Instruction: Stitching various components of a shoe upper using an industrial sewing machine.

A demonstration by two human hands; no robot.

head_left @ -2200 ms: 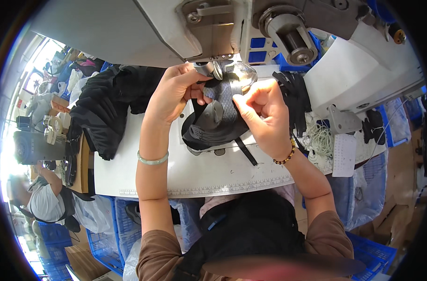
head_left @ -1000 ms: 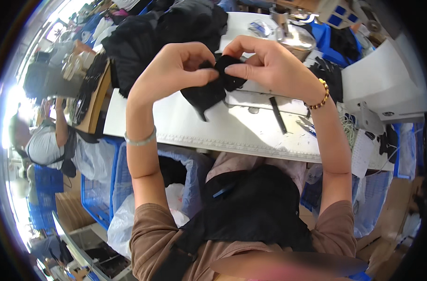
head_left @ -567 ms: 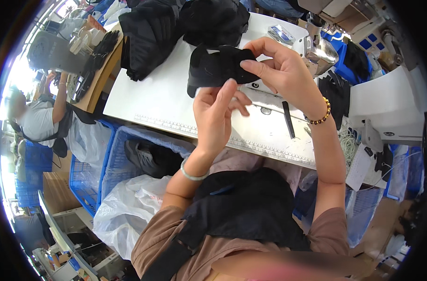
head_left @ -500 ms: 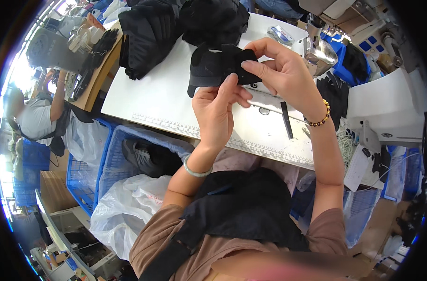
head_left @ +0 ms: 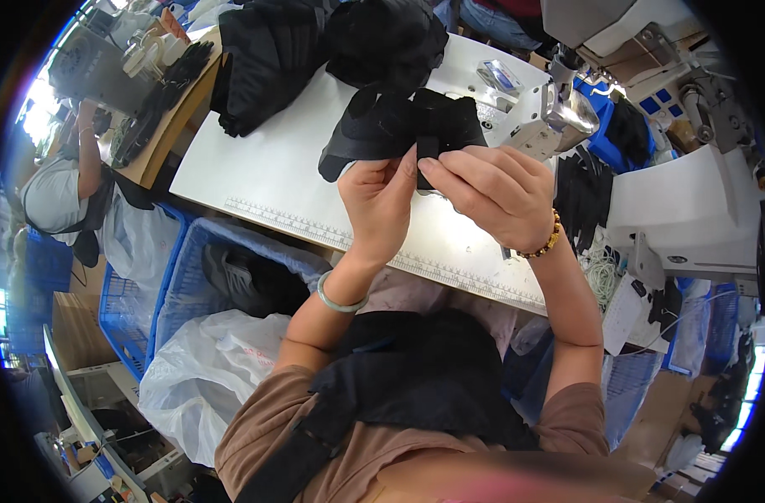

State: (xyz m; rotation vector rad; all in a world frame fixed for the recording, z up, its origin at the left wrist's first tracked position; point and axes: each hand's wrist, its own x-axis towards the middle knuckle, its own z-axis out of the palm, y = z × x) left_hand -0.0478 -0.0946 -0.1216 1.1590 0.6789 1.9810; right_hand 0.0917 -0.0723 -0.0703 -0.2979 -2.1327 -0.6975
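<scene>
A black fabric piece (head_left: 366, 130) with curved edges is held up over the white table. My left hand (head_left: 376, 205) pinches its lower edge between thumb and fingers. Close beside it, my right hand (head_left: 502, 193) is closed, thumb and forefinger gripping a short black strip (head_left: 429, 149) that lies against the fabric. Whether the strip is sewn to the piece cannot be made out. Behind the fabric and right hand stands the metal and white head of a sewing machine (head_left: 533, 121), partly hidden.
Piles of black fabric (head_left: 269, 67) cover the far left of the table (head_left: 257, 172), whose near edge bears a printed ruler. Black strips (head_left: 585, 197) hang at the right. Left of me are a lined blue basket (head_left: 177, 277) and a white plastic bag (head_left: 206, 377). A co-worker (head_left: 59, 197) sits far left.
My right hand has come down from the fabric's upper edge to its lower edge, beside my left thumb, and now grips the strip. It now covers most of a loose strip on the table.
</scene>
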